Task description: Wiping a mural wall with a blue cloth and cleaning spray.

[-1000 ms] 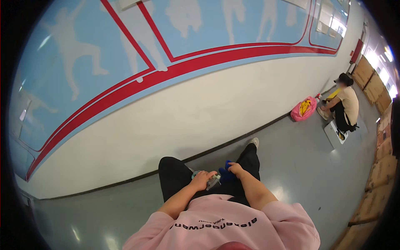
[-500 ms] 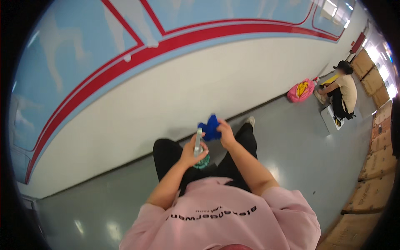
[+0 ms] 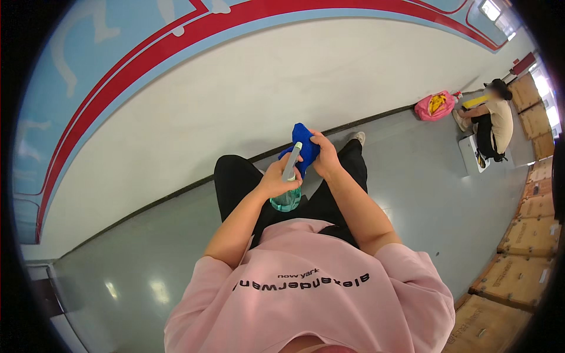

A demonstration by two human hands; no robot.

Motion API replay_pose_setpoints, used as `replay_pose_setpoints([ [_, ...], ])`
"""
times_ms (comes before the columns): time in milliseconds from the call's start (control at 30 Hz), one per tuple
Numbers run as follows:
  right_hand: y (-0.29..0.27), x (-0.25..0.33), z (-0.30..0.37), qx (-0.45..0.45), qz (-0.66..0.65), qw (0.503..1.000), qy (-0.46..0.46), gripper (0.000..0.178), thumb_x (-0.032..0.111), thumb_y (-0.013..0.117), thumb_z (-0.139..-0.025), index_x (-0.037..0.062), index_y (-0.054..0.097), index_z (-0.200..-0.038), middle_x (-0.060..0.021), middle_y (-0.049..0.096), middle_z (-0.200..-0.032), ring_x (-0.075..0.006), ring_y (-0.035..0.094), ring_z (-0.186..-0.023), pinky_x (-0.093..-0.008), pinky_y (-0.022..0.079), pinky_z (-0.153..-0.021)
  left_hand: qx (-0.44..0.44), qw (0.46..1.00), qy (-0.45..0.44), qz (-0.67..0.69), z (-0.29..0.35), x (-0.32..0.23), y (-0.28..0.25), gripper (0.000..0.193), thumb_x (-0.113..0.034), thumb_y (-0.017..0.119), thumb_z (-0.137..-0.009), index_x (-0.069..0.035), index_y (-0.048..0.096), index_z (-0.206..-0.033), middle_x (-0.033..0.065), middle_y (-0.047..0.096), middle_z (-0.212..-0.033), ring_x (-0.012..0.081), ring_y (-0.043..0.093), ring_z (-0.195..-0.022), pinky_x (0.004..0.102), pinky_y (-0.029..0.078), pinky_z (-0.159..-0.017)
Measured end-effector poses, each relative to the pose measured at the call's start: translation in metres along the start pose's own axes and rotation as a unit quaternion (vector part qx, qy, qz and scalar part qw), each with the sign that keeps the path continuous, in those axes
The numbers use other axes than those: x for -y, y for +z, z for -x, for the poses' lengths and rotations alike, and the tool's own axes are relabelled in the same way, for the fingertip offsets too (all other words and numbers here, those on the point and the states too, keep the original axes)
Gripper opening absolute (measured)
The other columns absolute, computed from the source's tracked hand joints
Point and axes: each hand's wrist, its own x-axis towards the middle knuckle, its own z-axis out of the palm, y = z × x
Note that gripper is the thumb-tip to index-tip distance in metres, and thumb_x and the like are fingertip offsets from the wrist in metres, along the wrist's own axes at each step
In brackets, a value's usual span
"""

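In front of my lap, my left hand [image 3: 279,181] is wrapped round the neck of a spray bottle [image 3: 286,201]. The bottle has a clear green body and a grey-white spray head, tilted up toward the wall. Just beyond the spray head, my right hand [image 3: 325,154] grips a crumpled blue cloth [image 3: 302,134] by its right edge. Part of the cloth lies behind the spray head and my left fingers. The two hands are close together, with the cloth between them.
A white wall [image 3: 235,88] with a red and blue panel stands before me. Along it at right are a pink bag [image 3: 434,107] with yellow contents and a crouching person [image 3: 499,120] on a white box [image 3: 471,154]. Wooden crates [image 3: 511,279] line the right side of the grey floor [image 3: 141,250].
My hands, the spray bottle and the cloth appear higher in view, as does the whole scene. The cloth now sits behind the spray head, closer to it than before.
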Motion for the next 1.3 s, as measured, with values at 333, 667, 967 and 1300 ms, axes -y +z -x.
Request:
replay_pose_setpoints([
  [333,-0.002,-0.005,-0.009,0.03,0.042,0.998,-0.038,0.037,0.012,0.043,-0.077,-0.0022,0.049,-0.11,-0.0095,0.057,-0.086,-0.0158,0.055,-0.074,-0.0286,0.045,-0.069,-0.035,0.998,-0.027,0.034,-0.004,0.019,0.0,0.046,-0.006,0.065,-0.061,-0.008,0.045,-0.103,0.004,0.058,-0.069,0.013,0.058,-0.07,0.0259,0.044,-0.066],
  [667,-0.011,-0.014,-0.014,0.025,0.161,0.986,0.032,0.038,0.012,0.047,-0.078,-0.0012,0.045,-0.114,-0.0114,0.057,-0.096,-0.019,0.056,-0.085,-0.0295,0.046,-0.076,-0.052,0.99,-0.085,0.095,-0.012,0.053,0.006,0.038,-0.01,0.065,-0.062,-0.005,0.045,-0.095,0.004,0.06,-0.07,0.0133,0.059,-0.068,0.0269,0.045,-0.066],
  [967,-0.025,-0.032,-0.027,-0.087,0.137,0.985,0.063,0.033,0.009,0.052,-0.079,0.001,0.048,-0.111,-0.0098,0.057,-0.094,-0.0195,0.056,-0.084,-0.0316,0.047,-0.074,-0.096,0.994,0.009,0.057,0.0,0.116,0.016,0.06,-0.009,0.066,-0.061,-0.007,0.039,-0.114,0.0082,0.058,-0.083,0.0171,0.057,-0.078,0.029,0.045,-0.073],
  [1300,-0.011,-0.033,-0.077,-0.191,0.062,0.979,0.035,0.025,0.015,0.052,-0.085,0.0042,0.048,-0.107,-0.0085,0.055,-0.093,-0.0211,0.056,-0.084,-0.0364,0.047,-0.074,-0.03,0.998,-0.034,-0.039,0.002,0.139,0.016,0.072,-0.009,0.064,-0.063,-0.011,0.031,-0.127,0.0088,0.061,-0.089,0.0281,0.059,-0.086,0.0357,0.045,-0.076],
])
